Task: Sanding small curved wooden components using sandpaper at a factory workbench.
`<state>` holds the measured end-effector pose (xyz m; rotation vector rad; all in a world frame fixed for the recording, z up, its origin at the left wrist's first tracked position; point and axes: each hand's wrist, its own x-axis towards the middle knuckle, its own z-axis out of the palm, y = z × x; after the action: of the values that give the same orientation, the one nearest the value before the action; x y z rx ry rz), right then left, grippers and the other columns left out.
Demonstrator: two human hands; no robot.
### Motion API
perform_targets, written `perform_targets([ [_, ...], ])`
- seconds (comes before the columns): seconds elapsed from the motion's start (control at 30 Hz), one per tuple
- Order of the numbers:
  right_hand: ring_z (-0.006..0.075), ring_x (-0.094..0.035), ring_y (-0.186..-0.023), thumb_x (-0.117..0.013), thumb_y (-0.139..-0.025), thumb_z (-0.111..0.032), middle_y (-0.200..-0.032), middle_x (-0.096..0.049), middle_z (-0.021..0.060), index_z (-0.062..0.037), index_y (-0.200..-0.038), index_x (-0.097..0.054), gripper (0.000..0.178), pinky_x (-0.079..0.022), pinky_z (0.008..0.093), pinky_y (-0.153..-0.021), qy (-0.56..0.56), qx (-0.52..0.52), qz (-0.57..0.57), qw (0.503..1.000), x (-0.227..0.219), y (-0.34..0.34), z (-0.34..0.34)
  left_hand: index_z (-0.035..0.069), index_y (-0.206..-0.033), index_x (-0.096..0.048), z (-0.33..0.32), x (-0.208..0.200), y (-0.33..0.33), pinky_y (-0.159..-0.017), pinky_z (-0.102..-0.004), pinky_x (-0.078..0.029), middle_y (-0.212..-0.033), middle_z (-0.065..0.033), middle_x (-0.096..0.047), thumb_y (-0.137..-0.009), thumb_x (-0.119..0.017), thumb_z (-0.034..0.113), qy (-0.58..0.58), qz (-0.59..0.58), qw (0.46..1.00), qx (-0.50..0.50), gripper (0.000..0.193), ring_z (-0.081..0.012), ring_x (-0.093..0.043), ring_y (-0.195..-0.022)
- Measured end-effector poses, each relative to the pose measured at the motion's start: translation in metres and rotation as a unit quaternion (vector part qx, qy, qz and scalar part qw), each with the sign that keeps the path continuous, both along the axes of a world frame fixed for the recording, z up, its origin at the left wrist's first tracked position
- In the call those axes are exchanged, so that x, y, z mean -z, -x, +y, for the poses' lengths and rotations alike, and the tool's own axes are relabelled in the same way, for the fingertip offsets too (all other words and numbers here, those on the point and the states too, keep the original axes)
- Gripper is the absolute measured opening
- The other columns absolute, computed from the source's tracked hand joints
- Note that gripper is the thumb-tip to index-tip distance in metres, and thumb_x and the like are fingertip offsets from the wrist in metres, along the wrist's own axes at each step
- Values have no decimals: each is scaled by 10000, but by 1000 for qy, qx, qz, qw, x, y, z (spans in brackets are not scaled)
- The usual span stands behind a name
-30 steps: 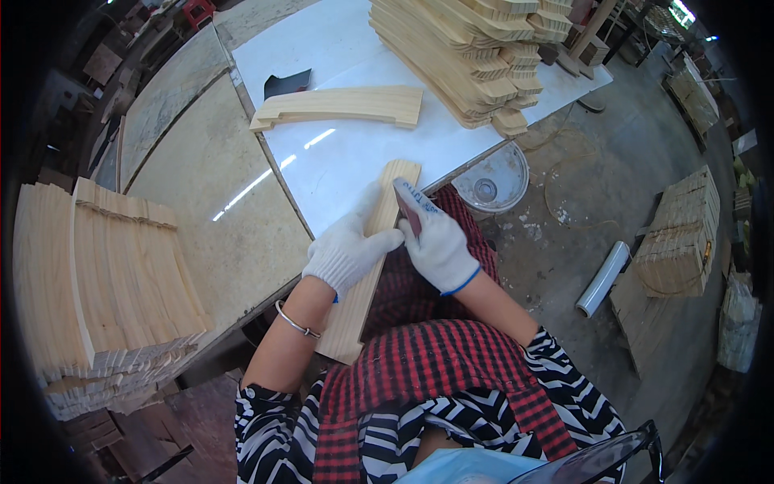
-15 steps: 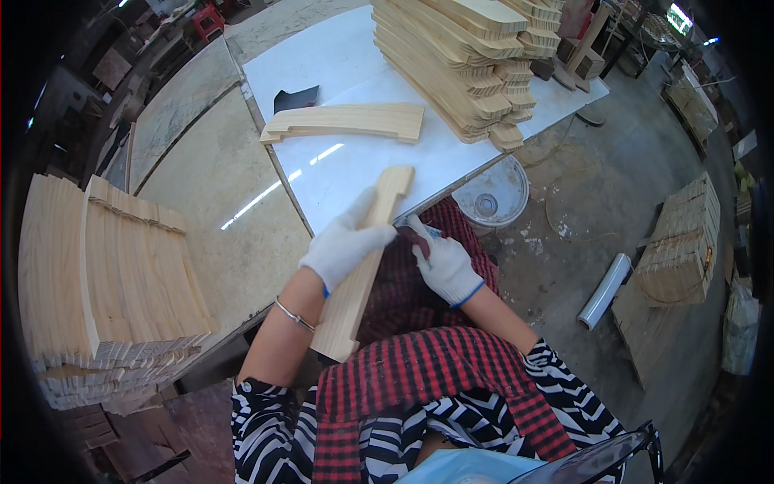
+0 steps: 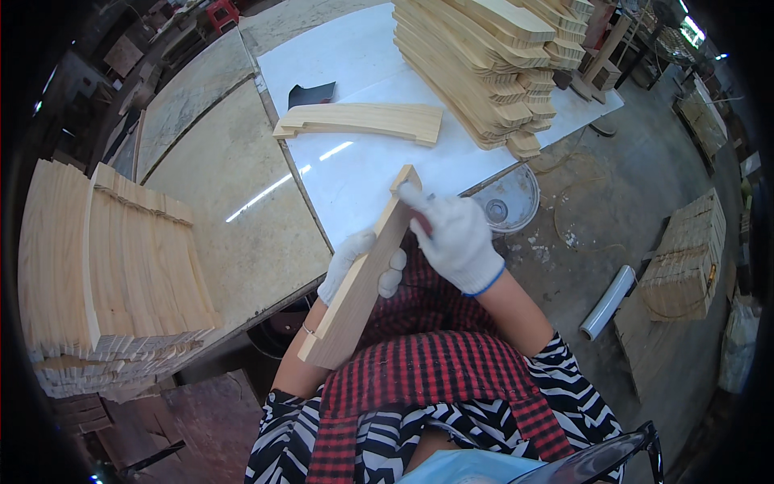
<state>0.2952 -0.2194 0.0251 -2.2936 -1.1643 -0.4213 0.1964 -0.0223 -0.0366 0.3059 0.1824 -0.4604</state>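
A long, pale wooden slat (image 3: 363, 278) with notched ends slants up from my lap toward the table edge. My left hand (image 3: 351, 258), in a white knitted glove, is wrapped around its middle from below, the fingertips showing on the right face. My right hand (image 3: 461, 242), gloved too, is closed near the slat's upper end. A small reddish-brown piece, apparently sandpaper (image 3: 421, 223), shows between its fingers, pressed to the wood; most of it is hidden. On the white tabletop (image 3: 363, 177) lies a similar slat (image 3: 363, 120), with a dark sheet (image 3: 312, 94) behind it.
A tall stack of shaped slats (image 3: 476, 73) stands at the table's far right. More boards (image 3: 137, 266) are piled at the left. A white bucket (image 3: 516, 202) sits on the floor beside the table. Further right are a white roll (image 3: 609, 302) and a tied bundle of wood (image 3: 685, 258).
The slat has turned, showing its other face and edge. My left hand has shifted from on top to underneath. My right hand has risen from beside the slat onto its upper end.
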Motion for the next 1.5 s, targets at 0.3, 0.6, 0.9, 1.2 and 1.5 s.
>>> perform_targets([
  [0.3,322,-674,-913,-675,-817,-89,-967,-697,129,-123,-1403,-528,605,-528,440,-812,58,-18,22,998,14,-18,3,-4,-1412,-427,4,19,-4,-664,-450,-563,-1110,-306,-613,-960,-591,391,135,-38,990,21,622,-378,-660,-799],
  [0.6,322,-659,-812,-660,-856,-131,-909,-697,106,-108,-1364,-580,515,-526,445,-740,102,0,43,994,27,-17,-7,-9,-1376,-458,8,-1,-2,-529,-367,-497,-1056,-246,-625,-983,-544,443,84,-31,996,-28,605,-284,-601,-665],
  [0.9,366,-658,-741,-606,-883,-131,-836,-681,171,-112,-1452,-490,582,-525,451,-724,15,-266,191,945,-47,48,36,7,-1232,-526,33,-27,-43,-502,-304,-463,-964,-154,-622,-982,-515,503,-60,-204,967,-142,556,-194,-565,-617],
  [1.2,309,-681,-731,-656,-836,-136,-819,-688,98,-86,-1427,-476,620,-517,443,-638,113,-336,115,928,-22,79,48,-1,-1100,-591,57,-49,-67,-489,-311,-464,-898,-141,-641,-960,-523,466,-29,-297,938,-178,492,-198,-592,-602],
  [1.5,364,-701,-937,-644,-867,-135,-1227,-661,197,-118,-1485,-449,649,-576,434,-784,-42,-269,139,952,-7,53,38,19,-1324,-483,81,-62,-64,-584,-306,-493,-937,-82,-612,-968,-573,328,-343,-212,827,-391,480,-178,-575,-667],
])
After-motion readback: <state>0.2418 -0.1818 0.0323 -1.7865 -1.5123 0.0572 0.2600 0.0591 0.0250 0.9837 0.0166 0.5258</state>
